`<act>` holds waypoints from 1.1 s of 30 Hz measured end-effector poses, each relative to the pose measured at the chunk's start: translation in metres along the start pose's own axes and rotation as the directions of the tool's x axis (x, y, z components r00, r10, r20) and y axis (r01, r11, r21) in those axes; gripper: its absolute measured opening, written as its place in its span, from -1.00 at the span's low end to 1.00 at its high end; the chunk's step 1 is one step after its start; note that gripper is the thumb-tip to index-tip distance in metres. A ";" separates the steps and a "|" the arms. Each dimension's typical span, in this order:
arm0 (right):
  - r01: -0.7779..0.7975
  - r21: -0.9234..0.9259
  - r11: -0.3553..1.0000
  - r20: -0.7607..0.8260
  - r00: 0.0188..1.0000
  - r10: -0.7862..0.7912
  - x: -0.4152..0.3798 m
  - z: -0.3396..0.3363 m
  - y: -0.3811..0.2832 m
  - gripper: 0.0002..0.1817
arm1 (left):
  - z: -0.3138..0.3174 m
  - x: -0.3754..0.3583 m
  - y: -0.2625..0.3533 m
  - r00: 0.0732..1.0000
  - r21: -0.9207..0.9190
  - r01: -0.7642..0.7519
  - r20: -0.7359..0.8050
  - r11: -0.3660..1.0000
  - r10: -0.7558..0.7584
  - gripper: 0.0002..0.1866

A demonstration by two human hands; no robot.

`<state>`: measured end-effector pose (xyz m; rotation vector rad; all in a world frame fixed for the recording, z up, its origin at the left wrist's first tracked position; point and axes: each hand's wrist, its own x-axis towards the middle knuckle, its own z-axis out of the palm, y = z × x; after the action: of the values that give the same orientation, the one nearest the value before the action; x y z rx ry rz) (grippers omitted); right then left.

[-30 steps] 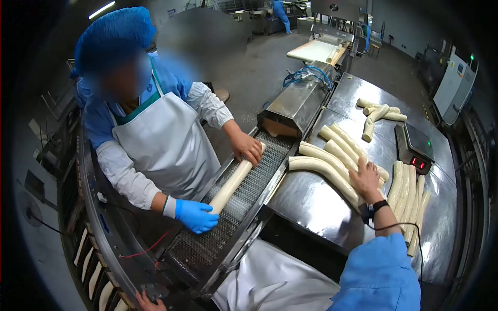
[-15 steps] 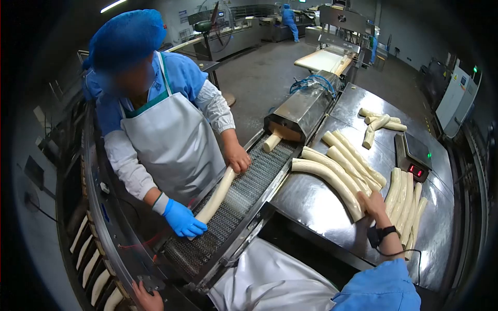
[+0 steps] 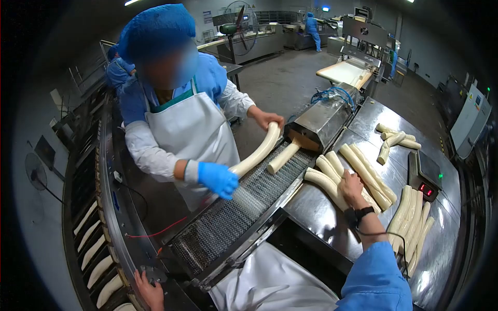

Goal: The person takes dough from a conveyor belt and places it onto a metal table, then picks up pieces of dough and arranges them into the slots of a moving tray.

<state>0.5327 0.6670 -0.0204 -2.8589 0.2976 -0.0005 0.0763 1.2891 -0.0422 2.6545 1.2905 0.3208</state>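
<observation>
My right hand (image 3: 351,187) lies over the middle of a group of long pale dough rolls (image 3: 324,186) on the steel table, its fingers curled round one of them. The palm hides part of the rolls under it. Two longer rolls (image 3: 368,176) lie just to the right of the hand. At the lower left, my left hand (image 3: 149,291) rests with fingers spread on the metal edge of a machine and holds nothing. Across the mesh conveyor (image 3: 218,243), a co-worker lifts a curved dough roll (image 3: 258,155) with one bare hand and one blue-gloved hand (image 3: 218,180).
Another dough roll (image 3: 284,158) emerges from the metal housing (image 3: 324,122) onto the mesh. More rolls (image 3: 410,223) lie at the right beside a scale (image 3: 425,173), and short pieces (image 3: 391,142) lie farther back. Dough-filled slots (image 3: 101,272) run along the left.
My right hand has moved left and away from me, from the rolls' near ends to their middle. The co-worker has raised the roll off the mesh. Another roll has come farther out.
</observation>
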 end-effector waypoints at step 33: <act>0.470 -0.093 0.878 -0.092 0.874 -0.478 -0.065 0.060 -0.018 -0.27 | 0.001 0.000 -0.009 0.997 -0.074 -0.048 -0.061 0.996 0.044 -0.44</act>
<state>0.4743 0.7133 -0.0718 -2.9235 -0.4007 -0.2521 0.0700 1.2948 -0.0454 2.6325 1.2101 0.4488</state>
